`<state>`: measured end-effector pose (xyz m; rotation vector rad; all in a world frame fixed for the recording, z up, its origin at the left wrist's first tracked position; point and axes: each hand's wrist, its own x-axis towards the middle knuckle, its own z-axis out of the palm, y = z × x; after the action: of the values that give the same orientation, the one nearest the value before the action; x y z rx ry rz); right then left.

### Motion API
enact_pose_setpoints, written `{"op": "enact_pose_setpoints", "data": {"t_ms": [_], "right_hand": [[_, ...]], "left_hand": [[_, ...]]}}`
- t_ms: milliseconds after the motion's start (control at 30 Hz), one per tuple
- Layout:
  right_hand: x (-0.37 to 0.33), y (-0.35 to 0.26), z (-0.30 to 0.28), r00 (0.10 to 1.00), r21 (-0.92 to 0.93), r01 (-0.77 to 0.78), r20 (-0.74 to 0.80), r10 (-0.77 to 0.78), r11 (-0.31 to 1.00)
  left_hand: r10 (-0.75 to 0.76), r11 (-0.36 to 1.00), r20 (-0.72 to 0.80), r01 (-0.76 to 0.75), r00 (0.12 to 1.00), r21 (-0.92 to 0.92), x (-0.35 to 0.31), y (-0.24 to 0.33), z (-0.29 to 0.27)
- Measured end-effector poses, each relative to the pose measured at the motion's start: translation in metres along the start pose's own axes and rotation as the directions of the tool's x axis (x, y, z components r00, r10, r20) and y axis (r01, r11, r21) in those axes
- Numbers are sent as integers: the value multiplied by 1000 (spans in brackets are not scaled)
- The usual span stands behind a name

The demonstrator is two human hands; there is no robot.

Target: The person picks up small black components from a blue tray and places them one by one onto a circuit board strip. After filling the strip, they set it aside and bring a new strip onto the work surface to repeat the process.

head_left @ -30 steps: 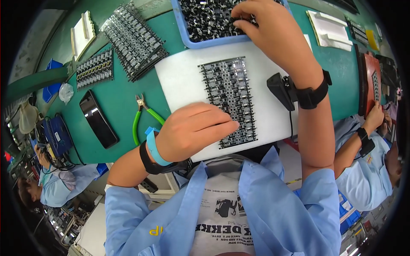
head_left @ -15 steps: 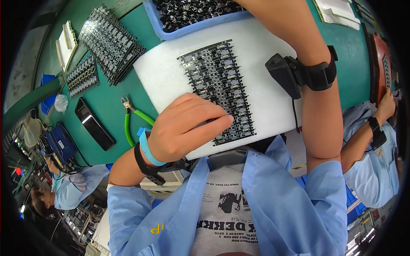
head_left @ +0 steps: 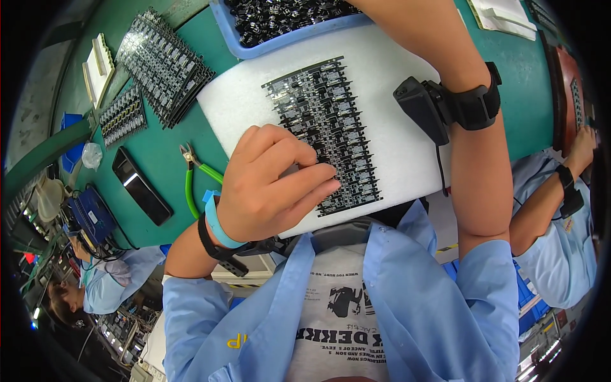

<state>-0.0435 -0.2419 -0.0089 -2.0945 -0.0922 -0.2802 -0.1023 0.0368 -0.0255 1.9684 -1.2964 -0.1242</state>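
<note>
A panel of small black circuit boards [head_left: 328,121], lined with silvery parts, lies flat on a white foam pad [head_left: 398,102]. Over its left, near side is my left hand [head_left: 267,181], its fingers curled and the tips pressed together. Whatever might be between those fingertips is hidden. My right arm reaches past the pad's right side, and the back of my right hand [head_left: 414,28] shows at the top edge, near a blue tray [head_left: 305,35]. The fingers of that hand are out of the picture. Small black and metal parts fill the tray.
Green-handled cutters [head_left: 191,175] and a black phone [head_left: 141,184] lie on the green table to the left. Beyond them are stacked board panels [head_left: 167,70] and a smaller panel [head_left: 123,118]. A co-worker's arm [head_left: 544,191] is at the right.
My left hand has drawn slightly back to the left, off the middle of the panel, and its fingers are more curled. The right arm is almost unmoved.
</note>
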Motion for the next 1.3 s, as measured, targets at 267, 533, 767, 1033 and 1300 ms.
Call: {"op": "enact_pose_setpoints", "data": {"t_ms": [267, 533, 767, 1033, 1300], "right_hand": [[0, -2, 0, 1000, -1, -9, 3, 9, 1000], [0, -1, 0, 1000, -2, 6, 0, -6, 1000], [1, 1, -1, 999, -15, 36, 0, -36, 999], [1, 0, 0, 999, -22, 35, -3, -35, 999], [1, 4, -1, 1000, 25, 23, -6, -23, 999]], "left_hand": [[16, 999, 5, -16, 1000, 39, -1, -2, -1], [-36, 999, 4, 36, 999, 23, 2, -2, -4], [-56, 998, 91, 53, 994, 31, 3, 0, -8], [-88, 996, 38, 89, 995, -8, 3, -3, -7], [-71, 997, 48, 69, 996, 32, 2, -3, -6]]}}
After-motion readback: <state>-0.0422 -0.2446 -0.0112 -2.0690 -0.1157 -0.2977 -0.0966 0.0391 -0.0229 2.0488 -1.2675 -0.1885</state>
